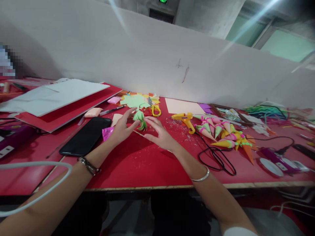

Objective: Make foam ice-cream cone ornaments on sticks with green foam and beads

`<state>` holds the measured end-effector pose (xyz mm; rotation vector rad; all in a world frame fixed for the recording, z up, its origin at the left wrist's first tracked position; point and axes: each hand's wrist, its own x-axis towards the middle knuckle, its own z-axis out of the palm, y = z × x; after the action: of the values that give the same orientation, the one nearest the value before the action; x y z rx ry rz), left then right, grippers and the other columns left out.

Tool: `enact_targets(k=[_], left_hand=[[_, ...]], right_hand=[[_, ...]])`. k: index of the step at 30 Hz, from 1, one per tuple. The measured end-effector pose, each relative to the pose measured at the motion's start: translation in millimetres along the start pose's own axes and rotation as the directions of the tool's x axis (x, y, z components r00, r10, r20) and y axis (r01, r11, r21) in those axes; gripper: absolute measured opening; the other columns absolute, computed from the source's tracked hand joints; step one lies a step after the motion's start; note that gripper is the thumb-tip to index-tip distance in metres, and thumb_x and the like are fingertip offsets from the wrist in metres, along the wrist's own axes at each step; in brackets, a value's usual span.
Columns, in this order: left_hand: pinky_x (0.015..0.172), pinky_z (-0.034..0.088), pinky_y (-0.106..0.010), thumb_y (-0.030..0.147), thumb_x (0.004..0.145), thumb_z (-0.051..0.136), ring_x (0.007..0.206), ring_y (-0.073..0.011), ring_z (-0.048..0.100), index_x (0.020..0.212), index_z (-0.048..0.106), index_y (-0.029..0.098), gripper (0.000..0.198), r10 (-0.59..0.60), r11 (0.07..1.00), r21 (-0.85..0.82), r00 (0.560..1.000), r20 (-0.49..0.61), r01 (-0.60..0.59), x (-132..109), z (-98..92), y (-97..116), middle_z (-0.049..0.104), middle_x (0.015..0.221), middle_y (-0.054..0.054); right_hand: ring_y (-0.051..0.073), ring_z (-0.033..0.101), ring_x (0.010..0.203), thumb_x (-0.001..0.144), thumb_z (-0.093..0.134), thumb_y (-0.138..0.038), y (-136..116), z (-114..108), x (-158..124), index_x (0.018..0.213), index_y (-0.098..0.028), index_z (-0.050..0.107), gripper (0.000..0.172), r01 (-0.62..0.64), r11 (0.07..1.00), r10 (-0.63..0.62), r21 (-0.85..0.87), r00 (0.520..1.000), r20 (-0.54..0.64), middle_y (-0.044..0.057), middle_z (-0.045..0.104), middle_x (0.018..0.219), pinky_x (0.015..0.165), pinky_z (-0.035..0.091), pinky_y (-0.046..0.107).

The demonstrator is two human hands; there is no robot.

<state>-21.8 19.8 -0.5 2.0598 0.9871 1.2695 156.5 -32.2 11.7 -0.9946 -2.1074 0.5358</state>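
Over the red tabletop, a light green fringed paper piece [139,117] sits between my two hands, its thin strips curling downward. My left hand [123,127] holds it from the left, thumb below and forefinger above. My right hand [159,132] is beside its right edge with fingers stretched and apart; whether the fingertips touch the strips is hard to tell. Yellow-handled scissors [156,110] lie just behind the hands. A shiny pink packet [107,133] is close to my left wrist. To the right lies a yellow glue gun [184,120].
A black phone [86,137] lies left of my left hand. Several paper cones [221,130] are piled at right, behind the looped black cable [216,160]. Green paper sheets [135,101] and white boards [56,95] lie farther back, before a pale partition [137,59].
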Motion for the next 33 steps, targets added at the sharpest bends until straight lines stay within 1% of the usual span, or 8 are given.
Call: enact_targets(k=[6, 11, 15, 17, 19, 23, 29, 33], left_hand=[[0.074, 0.046, -0.029, 0.027, 0.078, 0.046, 0.079, -0.0142, 0.056, 0.126, 0.031, 0.017, 0.051, 0.004, 1.0, 0.024, 1.0, 0.006, -0.004, -0.5, -1.4, 0.5, 0.055, 0.097, -0.008], [0.066, 0.045, -0.025, 0.023, 0.075, 0.047, 0.073, -0.0121, 0.055, 0.121, 0.034, 0.018, 0.048, -0.009, 0.997, 0.07, 0.999, -0.042, 0.012, 1.3, -0.4, -1.3, 0.052, 0.089, -0.004], [0.065, 0.044, -0.025, 0.022, 0.076, 0.044, 0.068, -0.0113, 0.055, 0.116, 0.036, 0.018, 0.042, -0.037, 0.995, 0.093, 0.995, -0.088, 0.045, 2.3, -0.4, -7.7, 0.053, 0.083, -0.001], [0.062, 0.043, -0.024, 0.021, 0.075, 0.044, 0.065, -0.011, 0.054, 0.114, 0.038, 0.019, 0.04, -0.056, 0.99, 0.125, 0.99, -0.127, 0.072, 2.5, -1.0, -11.9, 0.053, 0.081, 0.0], [0.059, 0.041, -0.024, 0.022, 0.074, 0.044, 0.061, -0.0107, 0.052, 0.112, 0.039, 0.019, 0.039, -0.071, 0.984, 0.149, 0.987, -0.141, 0.092, 2.4, -1.4, -14.7, 0.053, 0.076, 0.001], [0.054, 0.037, -0.022, 0.022, 0.075, 0.043, 0.055, -0.0105, 0.047, 0.11, 0.041, 0.018, 0.036, -0.074, 0.983, 0.164, 0.996, -0.04, 0.079, 1.3, -1.0, -11.3, 0.048, 0.062, 0.004], [0.057, 0.038, -0.024, 0.023, 0.077, 0.04, 0.056, -0.0121, 0.049, 0.108, 0.041, 0.017, 0.031, -0.038, 0.994, 0.107, 0.994, 0.105, 0.027, -1.0, 2.5, 3.6, 0.05, 0.059, 0.004], [0.06, 0.04, -0.026, 0.025, 0.078, 0.04, 0.06, -0.0139, 0.052, 0.109, 0.04, 0.018, 0.031, -0.043, 0.997, 0.076, 0.985, 0.168, 0.03, -3.5, 6.8, 3.8, 0.054, 0.064, 0.003]], right_hand=[[0.014, 0.031, 0.121, 0.082, 0.043, -0.036, 2.0, -0.7, 0.6, 0.124, -0.029, 0.037, 0.043, -0.1, 0.959, 0.101, 0.265, 0.995, 0.009, 0.002, 0.031, 0.133, 0.096, 0.034, 0.03], [0.014, 0.032, 0.121, 0.084, 0.04, -0.032, 7.8, 0.9, 3.0, 0.123, -0.027, 0.039, 0.04, -0.137, 0.937, 0.15, 0.322, 0.989, -0.015, 0.002, 0.032, 0.133, 0.094, 0.036, 0.03], [0.014, 0.043, 0.111, 0.083, 0.041, -0.03, 7.6, 1.5, 3.3, 0.122, -0.026, 0.039, 0.039, -0.134, 0.939, 0.144, 0.316, 0.989, -0.009, 0.004, 0.033, 0.132, 0.09, 0.039, 0.03], [0.013, 0.049, 0.101, 0.083, 0.04, -0.028, 5.4, 1.5, 2.6, 0.121, -0.026, 0.038, 0.039, -0.118, 0.957, 0.133, 0.267, 0.99, -0.039, 0.004, 0.036, 0.129, 0.087, 0.042, 0.029], [0.012, 0.051, 0.093, 0.082, 0.04, -0.025, 4.3, 2.0, 1.6, 0.12, -0.025, 0.038, 0.038, -0.091, 0.984, 0.11, 0.156, 0.987, -0.121, 0.005, 0.041, 0.123, 0.084, 0.043, 0.029], [0.015, 0.051, 0.091, 0.08, 0.042, -0.02, 7.3, 3.3, 0.7, 0.11, -0.022, 0.043, 0.031, -0.047, 0.99, 0.015, -0.132, 0.971, -0.237, 0.005, 0.049, 0.107, 0.079, 0.044, 0.03], [0.018, 0.05, 0.092, 0.081, 0.043, -0.026, 7.1, -0.4, 0.8, 0.094, -0.021, 0.049, 0.015, -0.008, 0.937, -0.072, -0.349, 0.973, -0.217, 0.006, 0.052, 0.095, 0.079, 0.042, 0.03], [0.017, 0.052, 0.085, 0.083, 0.041, -0.028, 4.5, -2.2, -0.4, 0.089, -0.02, 0.051, 0.015, -0.019, 0.868, -0.075, -0.497, 0.983, -0.17, 0.006, 0.052, 0.091, 0.068, 0.042, 0.027]])
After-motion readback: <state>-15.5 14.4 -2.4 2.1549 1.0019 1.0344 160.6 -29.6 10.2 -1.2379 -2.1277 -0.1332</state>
